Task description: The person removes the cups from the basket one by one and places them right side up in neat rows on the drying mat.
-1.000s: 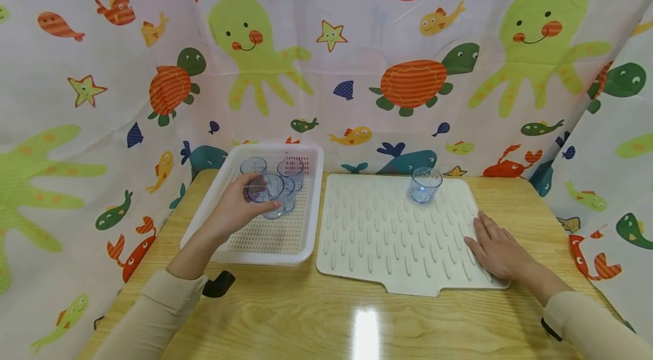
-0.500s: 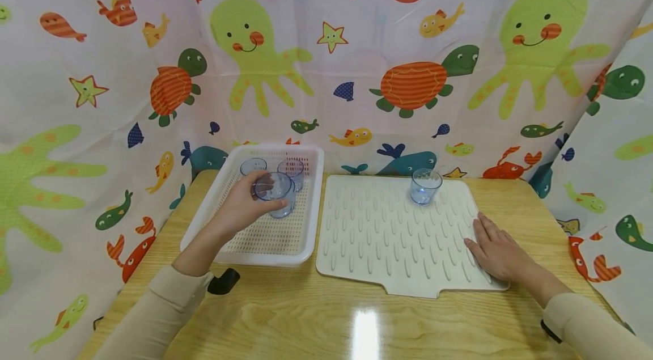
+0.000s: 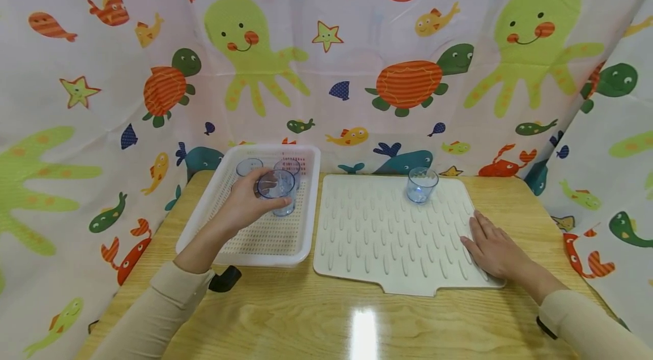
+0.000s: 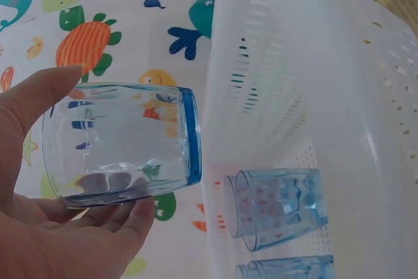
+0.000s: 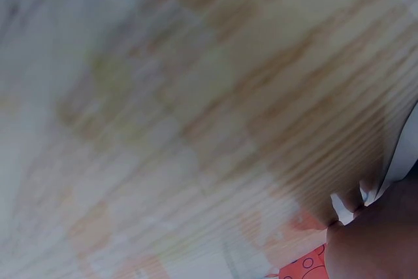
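My left hand [image 3: 247, 201] grips a clear bluish drinking glass [image 4: 127, 142] between thumb and fingers, over the white plastic basket [image 3: 293, 258]. The held glass is upright, its rim facing up in the head view. Two more glasses, one glass [image 4: 281, 207] and another glass [image 4: 294, 267], stand in the basket. My right hand [image 3: 492, 249] rests with fingers stretched on the right edge of a white ridged draining board [image 3: 377, 235]. Near the board's back edge stands another bluish glass [image 3: 422, 185]. The right wrist view is mostly blurred wood, with part of the hand at lower right.
Basket and board sit side by side on a wooden table [image 3: 296, 314]. A curtain [image 3: 352, 139] printed with sea animals hangs close behind them and along both sides. The basket's raised wall stands between the held glass and the board.
My left hand has moved slightly right and up with the glass, away from the other glasses. The right hand stays on the board; the head view has shifted a little.
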Available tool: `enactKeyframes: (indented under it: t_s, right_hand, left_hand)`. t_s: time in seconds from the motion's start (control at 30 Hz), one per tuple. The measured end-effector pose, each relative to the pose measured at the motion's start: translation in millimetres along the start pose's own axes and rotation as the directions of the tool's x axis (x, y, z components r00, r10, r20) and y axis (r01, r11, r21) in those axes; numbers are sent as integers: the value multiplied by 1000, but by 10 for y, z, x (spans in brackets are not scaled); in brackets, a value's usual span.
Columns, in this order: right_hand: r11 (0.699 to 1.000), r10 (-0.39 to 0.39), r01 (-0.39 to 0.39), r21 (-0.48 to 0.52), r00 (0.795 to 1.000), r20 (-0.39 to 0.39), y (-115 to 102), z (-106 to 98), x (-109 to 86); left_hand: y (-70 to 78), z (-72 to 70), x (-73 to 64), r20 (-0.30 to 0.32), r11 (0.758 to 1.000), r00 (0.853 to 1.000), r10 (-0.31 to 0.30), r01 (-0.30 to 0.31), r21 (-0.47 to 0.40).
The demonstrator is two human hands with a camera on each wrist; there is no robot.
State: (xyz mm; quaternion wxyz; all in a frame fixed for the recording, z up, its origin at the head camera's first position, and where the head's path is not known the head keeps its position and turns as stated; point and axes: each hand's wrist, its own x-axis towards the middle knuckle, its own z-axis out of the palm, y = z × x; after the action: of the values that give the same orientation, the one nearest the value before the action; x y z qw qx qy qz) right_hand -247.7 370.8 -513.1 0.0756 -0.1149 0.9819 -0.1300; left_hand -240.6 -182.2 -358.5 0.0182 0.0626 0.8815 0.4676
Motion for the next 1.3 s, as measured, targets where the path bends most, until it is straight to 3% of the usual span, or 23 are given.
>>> enactKeyframes:
  t_s: [0.47,0.87,1.13,1.3]
  right_hand:
    - [1000,-7,7,-15,1000,1,-47,15,10]
    - [1000,1,-1,-15,1000,1,-22,26,4]
    - [1000,5,-5,-6,1000,6,-1,17,18]
    - [1000,9,-9,-10,1000,5,-18,7,11]
  left_hand:
    - [75,75,-18,5,1000,1000,30,-30,-1]
    - [242,183,25,36,999,998,49,-49,4]
    - [348,329,79,43,997,996,77,-77,4]
    - [410,468,113,60,992,993,104,-100,-76]
